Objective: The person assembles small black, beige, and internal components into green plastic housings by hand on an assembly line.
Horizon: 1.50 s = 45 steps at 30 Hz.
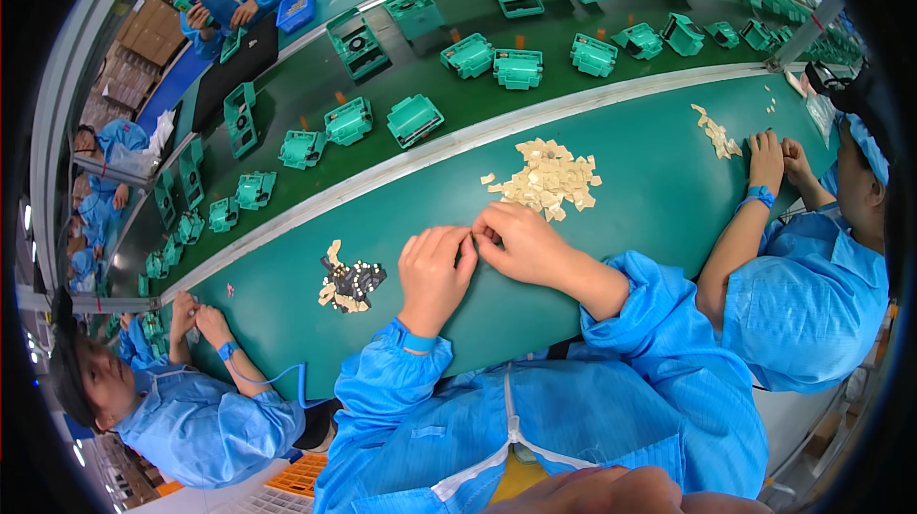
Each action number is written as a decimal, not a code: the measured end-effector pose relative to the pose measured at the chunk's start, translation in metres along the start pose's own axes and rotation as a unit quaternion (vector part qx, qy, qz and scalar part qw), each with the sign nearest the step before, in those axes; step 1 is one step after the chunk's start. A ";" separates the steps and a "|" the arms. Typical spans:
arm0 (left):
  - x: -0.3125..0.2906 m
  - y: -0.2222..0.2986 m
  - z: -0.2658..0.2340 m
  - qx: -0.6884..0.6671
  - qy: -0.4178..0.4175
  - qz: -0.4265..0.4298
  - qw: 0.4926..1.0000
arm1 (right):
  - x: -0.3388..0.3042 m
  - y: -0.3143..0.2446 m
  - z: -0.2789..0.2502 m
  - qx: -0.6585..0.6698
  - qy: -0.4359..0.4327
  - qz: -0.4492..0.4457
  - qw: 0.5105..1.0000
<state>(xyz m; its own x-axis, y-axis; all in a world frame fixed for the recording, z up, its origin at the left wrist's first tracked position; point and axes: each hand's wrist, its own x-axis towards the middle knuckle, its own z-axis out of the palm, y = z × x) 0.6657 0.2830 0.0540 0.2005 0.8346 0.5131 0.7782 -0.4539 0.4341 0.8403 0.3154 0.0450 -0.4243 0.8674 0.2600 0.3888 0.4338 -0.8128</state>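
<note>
My left hand (435,270) and my right hand (523,243) meet at the fingertips over the green tabletop (458,332). The fingers of both are pinched together, and whatever small thing sits between them is too small to make out. Just beyond my right hand lies a loose heap of small, flat cream-coloured pieces (549,178). To the left of my left hand is a smaller pile of black pieces (361,277) mixed with cream bits. A blue band (416,342) circles my left wrist.
Past a pale rail (420,153), a dark green belt carries several green plastic housings (415,120), some with round black fans. Co-workers in blue sit close on my left (205,428) and right (802,294), hands over the same table. Another small cream pile (716,132) lies by the right co-worker.
</note>
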 end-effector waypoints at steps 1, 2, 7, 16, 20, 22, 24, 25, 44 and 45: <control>0.000 0.001 0.000 -0.001 0.000 0.002 1.000 | 0.000 0.000 -0.001 0.022 -0.003 0.009 1.000; 0.000 0.002 0.000 0.000 -0.004 -0.008 1.000 | 0.000 0.000 -0.003 0.044 -0.006 0.019 0.999; 0.003 0.006 -0.001 -0.009 -0.025 -0.034 0.999 | 0.000 0.001 -0.010 0.076 -0.012 0.044 0.996; 0.008 0.010 0.003 -0.016 -0.006 -0.001 1.000 | -0.001 0.005 -0.013 0.075 -0.008 0.025 0.997; 0.005 0.012 0.006 -0.004 -0.015 -0.006 1.000 | -0.003 0.006 -0.014 0.049 -0.012 0.012 0.999; 0.005 0.012 0.006 -0.001 -0.020 -0.015 1.000 | -0.003 0.007 -0.014 0.054 -0.012 0.017 0.998; 0.004 0.015 0.005 -0.018 -0.019 -0.027 0.999 | -0.004 0.006 -0.015 0.063 -0.016 0.022 0.998; 0.004 0.016 0.004 -0.013 -0.018 -0.033 0.999 | -0.003 0.005 -0.017 0.084 -0.019 0.037 0.996; 0.011 0.013 0.011 -0.281 -0.008 -0.254 0.926 | 0.003 0.027 -0.046 0.436 -0.093 0.265 0.855; 0.009 0.013 0.012 -0.292 -0.005 -0.256 0.922 | 0.001 0.027 -0.047 0.433 -0.078 0.264 0.858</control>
<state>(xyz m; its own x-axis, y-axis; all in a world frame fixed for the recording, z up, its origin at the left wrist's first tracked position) 0.6850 0.2889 0.0553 -0.0959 0.9876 0.1240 0.3205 -0.0873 0.9432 0.8891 0.3395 0.0481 -0.5075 0.8145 -0.2812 -0.1647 -0.4120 -0.8962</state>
